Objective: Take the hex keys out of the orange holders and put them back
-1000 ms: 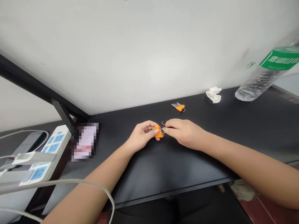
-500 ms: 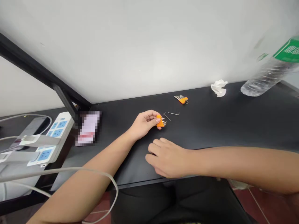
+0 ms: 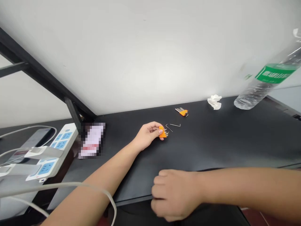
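1. Orange plastic forms the hex-key holder [image 3: 162, 132] pinched in the person's left hand [image 3: 149, 136], its thumb laid across the near face and the fingers curled behind.
2. Short bent ends of several metal keys fan out from the holder's right side, pointing away from the palm; how many there are is too small to count.
3. Relative to that left hand, the holder sits right at the fingertips, on the hand's right side, above the black table [image 3: 223, 141].
4. Just beyond the holder, to its right, one loose L-shaped key [image 3: 169, 128] lies slantwise on the table, near the fingertips but apart from them.
5. Slightly farther right is a second loose L-shaped key [image 3: 175, 125], lying nearly crosswise, its bent end at the right.
6. Farther back, towards the wall [image 3: 152, 62], rests another orange holder [image 3: 183, 113] filled with keys, well apart from both hands.
7. Nearer the body, the right hand [image 3: 175, 194] is over the table's front edge, back upwards, fingers folded in; its palm is hidden, so I cannot tell whether it grips anything.
8. Crumpled white tissue [image 3: 214, 102] and a clear bottle [image 3: 265, 78] with a green label stand along the back right.
9. At the left are a pixelated packet [image 3: 92, 141] and a white power strip [image 3: 62, 142] with blue sockets.
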A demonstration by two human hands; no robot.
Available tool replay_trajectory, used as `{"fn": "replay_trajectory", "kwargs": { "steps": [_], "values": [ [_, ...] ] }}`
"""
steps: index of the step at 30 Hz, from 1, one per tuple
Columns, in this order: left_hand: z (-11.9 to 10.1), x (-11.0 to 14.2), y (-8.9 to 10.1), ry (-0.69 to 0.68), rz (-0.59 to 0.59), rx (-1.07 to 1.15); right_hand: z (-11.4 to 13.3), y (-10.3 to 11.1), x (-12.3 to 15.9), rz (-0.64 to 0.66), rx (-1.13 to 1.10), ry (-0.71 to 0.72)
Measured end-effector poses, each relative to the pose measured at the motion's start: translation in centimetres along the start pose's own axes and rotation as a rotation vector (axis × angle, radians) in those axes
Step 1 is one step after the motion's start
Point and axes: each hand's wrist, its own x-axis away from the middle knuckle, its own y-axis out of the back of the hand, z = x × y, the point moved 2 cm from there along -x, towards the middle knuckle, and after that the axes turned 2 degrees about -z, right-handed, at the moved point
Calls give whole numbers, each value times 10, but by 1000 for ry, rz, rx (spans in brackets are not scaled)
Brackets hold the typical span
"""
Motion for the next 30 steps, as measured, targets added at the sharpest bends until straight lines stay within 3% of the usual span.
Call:
{"fn": "replay_trajectory", "kwargs": {
  "steps": [2, 6, 10, 15, 18, 22, 27, 30],
  "values": [
    [-2, 0, 0, -36, -59, 14, -23, 18, 24, 22, 54, -90],
    [-5, -1, 7, -146, -263, 46, -90, 58, 69, -46, 226, -523],
    [-4, -4, 16, -168, -368, 91, -144, 81, 80, -65, 290, -799],
    [-1, -6, 19, -194, -374, 90, -163, 77, 57, 256, 226, -942],
    [0, -5, 19, -181, -355, 64, -158, 73, 49, 310, 268, -1076],
    [-2, -2, 18, -164, -318, 65, -151, 71, 52, 141, 224, -1072],
    [-4, 1, 15, -144, -233, 54, -145, 70, 49, -137, -125, -823],
    [-4, 2, 14, -147, -158, 29, -140, 72, 41, -276, -183, -763]
  ]
}}
